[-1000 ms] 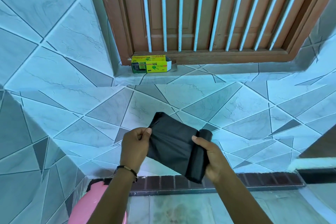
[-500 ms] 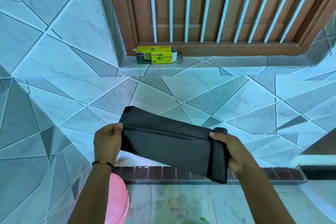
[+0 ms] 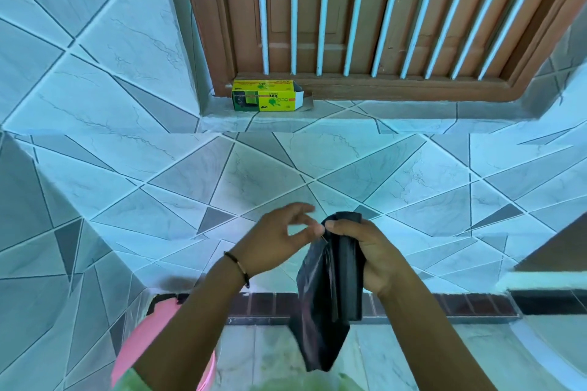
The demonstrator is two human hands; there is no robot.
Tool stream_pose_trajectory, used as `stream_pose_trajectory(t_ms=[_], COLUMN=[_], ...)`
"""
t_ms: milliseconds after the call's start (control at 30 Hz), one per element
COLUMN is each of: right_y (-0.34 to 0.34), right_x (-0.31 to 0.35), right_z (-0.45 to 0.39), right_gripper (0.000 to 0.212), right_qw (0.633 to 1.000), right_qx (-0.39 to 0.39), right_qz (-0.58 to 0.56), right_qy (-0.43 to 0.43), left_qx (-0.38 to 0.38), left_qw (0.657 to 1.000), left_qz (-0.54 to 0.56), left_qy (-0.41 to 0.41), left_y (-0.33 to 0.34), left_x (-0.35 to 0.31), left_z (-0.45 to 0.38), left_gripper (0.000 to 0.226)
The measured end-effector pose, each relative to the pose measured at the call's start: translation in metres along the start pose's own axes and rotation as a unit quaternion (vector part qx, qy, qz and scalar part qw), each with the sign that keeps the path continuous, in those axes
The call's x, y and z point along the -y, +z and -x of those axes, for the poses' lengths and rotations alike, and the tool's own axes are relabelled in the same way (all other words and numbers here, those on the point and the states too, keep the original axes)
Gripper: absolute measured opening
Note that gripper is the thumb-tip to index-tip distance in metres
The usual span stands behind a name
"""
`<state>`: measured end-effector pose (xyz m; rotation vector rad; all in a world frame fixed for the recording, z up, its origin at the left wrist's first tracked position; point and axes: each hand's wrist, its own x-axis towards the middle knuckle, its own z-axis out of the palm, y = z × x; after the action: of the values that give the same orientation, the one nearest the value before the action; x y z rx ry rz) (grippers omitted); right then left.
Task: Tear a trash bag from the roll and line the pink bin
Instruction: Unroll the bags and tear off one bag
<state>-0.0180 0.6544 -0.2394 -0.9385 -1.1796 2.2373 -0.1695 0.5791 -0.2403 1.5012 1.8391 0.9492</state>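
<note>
While the right hand (image 3: pixel 378 255) grips the black roll (image 3: pixel 347 267) upright in front of the tiled wall (image 3: pixel 127 187), fingers and thumb curled round its upper part, a loose bag (image 3: pixel 314 311) hangs from it in a limp, crumpled drape. The left hand (image 3: pixel 279 241) is just beside the roll's top with fingers spread and lightly bent, holding nothing; its fingertips are close to the right thumb, though I cannot tell whether they touch the film. The bin (image 3: pixel 158 343) stands low on the left, partly hidden behind the left forearm, well below the roll.

Judging by how it sags, the film is very thin, light and soft, with no stiffness of its own. It looks slick and likely to slip from a flat pinch, and it would stretch or rip unevenly if pulled off-line. The best hold is probably a firm pinch of the hanging sheet close under the roll, with the right hand clamping the roll itself, so the pull runs straight across the tear line. That line is not visible here. A yellow box (image 3: pixel 265 100) lies on the ledge (image 3: pixel 381 117) below the wooden door (image 3: pixel 365 19).
</note>
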Motion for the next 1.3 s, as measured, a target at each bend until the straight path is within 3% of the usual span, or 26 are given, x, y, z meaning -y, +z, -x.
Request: stream_pose_trajectory(t_ms=[100, 167, 233, 300, 400, 567, 633, 800, 933, 1133, 1300], right_y=[0.003, 0.002, -0.001, -0.005, -0.014, -0.031, -0.034, -0.043, -0.051, -0.056, -0.061], right_x=[0.006, 0.007, 0.006, 0.001, -0.001, 0.005, 0.005, 0.004, 0.011, 0.018, 0.021], right_z=[0.0, 0.0, -0.001, -0.003, -0.003, -0.002, -0.003, -0.004, -0.002, 0.0, 0.002], right_gripper=[0.011, 0.021, 0.018, 0.006, 0.019, 0.014, 0.021, 0.063, 0.068, 0.076, 0.079], right_qw=[0.997, 0.994, 0.992, 0.989, 0.991, 0.992, 0.993, 0.995, 0.996, 0.999, 0.999], right_qx=[0.021, 0.024, 0.027, 0.026, -0.005, -0.008, 0.015, 0.059, 0.072, 0.041, -0.001], right_qz=[-0.057, -0.091, -0.117, -0.127, -0.097, -0.108, -0.103, -0.077, -0.046, -0.022, -0.007], right_qy=[0.05, 0.051, 0.044, 0.065, 0.087, 0.061, 0.047, 0.015, -0.017, -0.028, -0.032], left_qx=[0.027, 0.024, 0.001, -0.03, -0.072, -0.073, -0.068, -0.068, -0.088, -0.1, -0.109], left_qw=[0.998, 0.994, 0.993, 0.996, 0.996, 0.991, 0.988, 0.98, 0.969, 0.959, 0.959], left_qz=[0.054, 0.107, 0.122, 0.081, -0.025, -0.094, -0.115, -0.17, -0.212, -0.25, -0.256], left_qy=[-0.005, -0.002, -0.001, 0.011, 0.048, 0.067, 0.072, 0.079, 0.094, 0.084, 0.053], left_y=[0.005, 0.004, 0.003, -0.003, -0.017, -0.041, -0.048, -0.063, -0.082, -0.104, -0.119], left_x=[0.005, 0.012, 0.016, 0.016, 0.018, 0.034, 0.039, 0.044, 0.05, 0.061, 0.078], left_z=[-0.009, -0.011, -0.013, -0.018, -0.025, -0.027, -0.026, -0.024, -0.024, -0.022, -0.017], left_gripper=[0.025, 0.026, 0.033, 0.033, 0.026, 0.021, 0.022, 0.027, 0.026, 0.043, 0.025])
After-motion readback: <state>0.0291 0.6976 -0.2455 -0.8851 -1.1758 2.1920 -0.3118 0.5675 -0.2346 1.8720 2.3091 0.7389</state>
